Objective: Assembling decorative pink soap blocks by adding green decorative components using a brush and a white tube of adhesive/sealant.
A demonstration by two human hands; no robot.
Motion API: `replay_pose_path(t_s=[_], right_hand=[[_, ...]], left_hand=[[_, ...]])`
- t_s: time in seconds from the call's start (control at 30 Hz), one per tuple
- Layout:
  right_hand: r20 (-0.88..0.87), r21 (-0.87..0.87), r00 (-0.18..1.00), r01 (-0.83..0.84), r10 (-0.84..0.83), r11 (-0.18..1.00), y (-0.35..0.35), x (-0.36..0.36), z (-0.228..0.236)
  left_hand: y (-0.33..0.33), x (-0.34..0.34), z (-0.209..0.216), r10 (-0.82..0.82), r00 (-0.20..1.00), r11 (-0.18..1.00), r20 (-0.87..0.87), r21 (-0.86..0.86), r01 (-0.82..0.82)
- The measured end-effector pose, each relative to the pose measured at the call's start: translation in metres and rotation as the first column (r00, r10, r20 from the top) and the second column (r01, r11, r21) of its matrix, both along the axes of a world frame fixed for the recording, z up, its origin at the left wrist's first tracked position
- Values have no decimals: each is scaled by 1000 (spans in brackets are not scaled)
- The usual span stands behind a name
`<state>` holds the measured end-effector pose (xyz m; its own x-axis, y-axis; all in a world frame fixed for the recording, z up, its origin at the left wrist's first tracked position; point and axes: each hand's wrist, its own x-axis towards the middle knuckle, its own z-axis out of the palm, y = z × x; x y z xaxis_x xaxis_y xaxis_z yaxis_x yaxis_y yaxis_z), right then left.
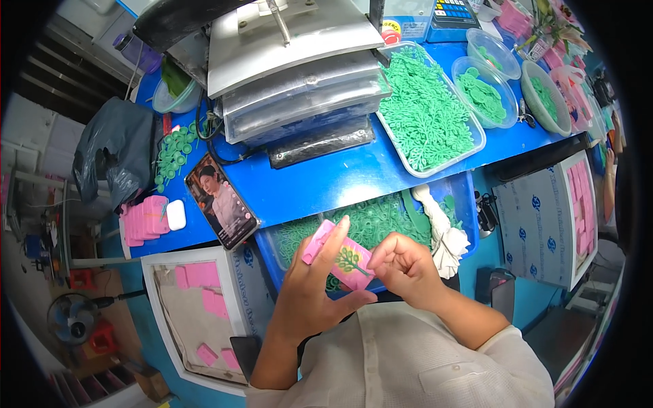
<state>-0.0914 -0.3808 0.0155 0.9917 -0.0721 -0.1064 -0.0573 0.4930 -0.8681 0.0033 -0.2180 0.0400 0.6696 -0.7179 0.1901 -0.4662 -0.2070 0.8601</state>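
Observation:
In front of my body, my left hand is closed round a small pink block, with part of the pink showing on either side of a finger. On the block's face lies a green tree-shaped piece with looped branches and a thin stem over a yellowish patch. My right hand is pinched at the block's right edge, by the stem's end. Whatever its fingertips hold is hidden. Beneath both hands is a blue tub filled with similar green pieces. A white cloth hangs over its right side.
Ahead, a metal press stands on the blue table. A phone, stacked pink blocks and a white case lie left. A clear tray and bowls hold green pieces right. Framed boards with pink blocks flank me.

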Motion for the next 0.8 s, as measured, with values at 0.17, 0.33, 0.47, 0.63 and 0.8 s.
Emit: replay_pose_path(t_s=[0.17, 0.33, 0.47, 0.63, 0.8], right_hand=[[-30, -24, 997, -71, 70, 997, -10, -5, -1], [-18, 99, 992, -122, 124, 988, -11, 1, 5], [55, -481, 984, -122, 168, 868, -12, 3, 10], [260, -692, 953, 72, 155, 719, -10, 6, -1], [370, -771, 917, 215, 147, 599, -10, 10, 3]], left_hand=[[-1, 2, 8, -57, 983, 966, 174, 256, 10], [-1, -2, 5, 3, 991, 951, 137, 304, -45], [3, -7, -4, 92, 989, 955, 114, 270, -120], [5, -12, -9, 125, 987, 960, 102, 238, -146], [2, -14, -8, 172, 977, 956, 127, 216, -197]])
